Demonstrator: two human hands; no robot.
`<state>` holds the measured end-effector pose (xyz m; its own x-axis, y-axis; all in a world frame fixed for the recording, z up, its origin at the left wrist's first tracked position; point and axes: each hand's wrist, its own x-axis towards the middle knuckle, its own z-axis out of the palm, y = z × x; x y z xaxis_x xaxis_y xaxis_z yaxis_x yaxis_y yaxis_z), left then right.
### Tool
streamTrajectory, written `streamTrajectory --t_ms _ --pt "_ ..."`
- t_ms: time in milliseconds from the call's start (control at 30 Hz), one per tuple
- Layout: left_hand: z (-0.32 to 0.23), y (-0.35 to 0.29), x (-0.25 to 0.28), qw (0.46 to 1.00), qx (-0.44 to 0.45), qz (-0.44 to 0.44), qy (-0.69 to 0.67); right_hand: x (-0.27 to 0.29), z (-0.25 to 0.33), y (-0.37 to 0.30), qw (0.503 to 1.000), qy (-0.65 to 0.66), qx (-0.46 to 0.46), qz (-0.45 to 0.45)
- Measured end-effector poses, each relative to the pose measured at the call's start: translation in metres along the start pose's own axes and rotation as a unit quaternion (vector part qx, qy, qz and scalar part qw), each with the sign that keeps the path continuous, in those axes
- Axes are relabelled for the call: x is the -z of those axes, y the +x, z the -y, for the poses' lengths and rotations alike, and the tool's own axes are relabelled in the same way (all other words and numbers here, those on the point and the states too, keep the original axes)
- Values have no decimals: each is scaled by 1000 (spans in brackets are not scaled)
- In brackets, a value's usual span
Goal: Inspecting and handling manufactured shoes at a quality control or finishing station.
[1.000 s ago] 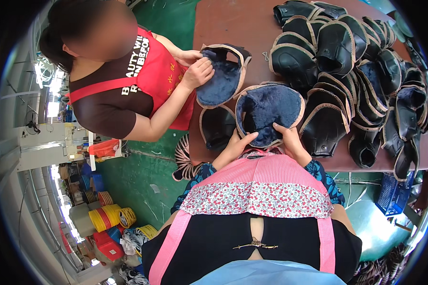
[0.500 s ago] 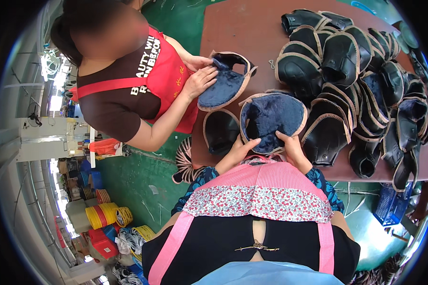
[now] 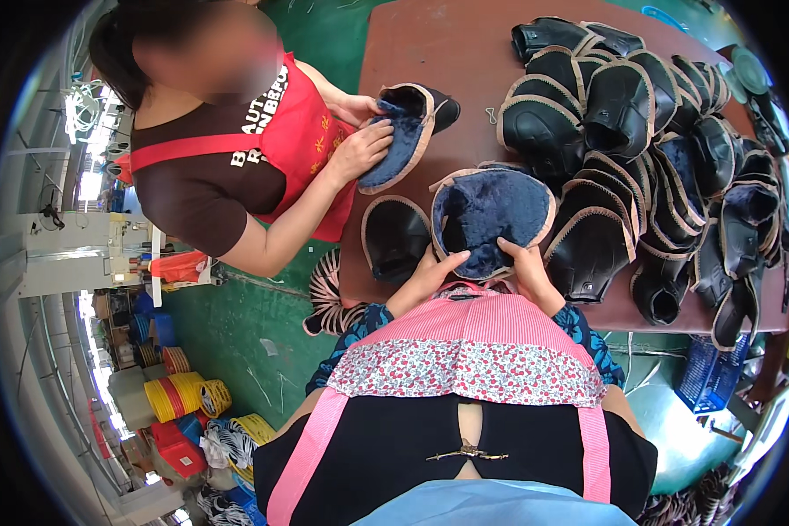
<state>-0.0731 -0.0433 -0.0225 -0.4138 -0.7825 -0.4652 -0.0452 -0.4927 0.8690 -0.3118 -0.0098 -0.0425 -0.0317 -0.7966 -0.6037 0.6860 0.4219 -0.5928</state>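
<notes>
Hands on fleece-lined shoe upper at near table edge

Co-worker (image 3: 228,149) in a red apron stands off the left edge of the brown table (image 3: 438,44), both hands on another blue-lined upper (image 3: 401,131). One black upper (image 3: 396,237) lies flat near the front left corner. Left hand (image 3: 430,273) grips the lower left rim of the open upper (image 3: 493,215), fingers curled onto the blue lining. Right hand (image 3: 524,263) pinches the lower right rim, thumb inside. Upper rests at the near edge, lining facing up. Pile of black uppers (image 3: 649,149) fills the right half.
</notes>
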Motion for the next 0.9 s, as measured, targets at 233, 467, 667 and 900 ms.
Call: streamTrajectory --t_ms 233,467,667,900 --pt "-2 -1 -2 1000 0 -6 17 6 -6 6 1000 11 -23 -2" --pt "0 -1 -2 1000 17 -5 9 8 -9 6 1000 9 10 7" --pt "6 0 -2 1000 -2 -14 4 10 -10 7 1000 14 8 20" --pt "6 -1 -3 1000 2 -28 -11 10 -7 5 1000 12 1 27"
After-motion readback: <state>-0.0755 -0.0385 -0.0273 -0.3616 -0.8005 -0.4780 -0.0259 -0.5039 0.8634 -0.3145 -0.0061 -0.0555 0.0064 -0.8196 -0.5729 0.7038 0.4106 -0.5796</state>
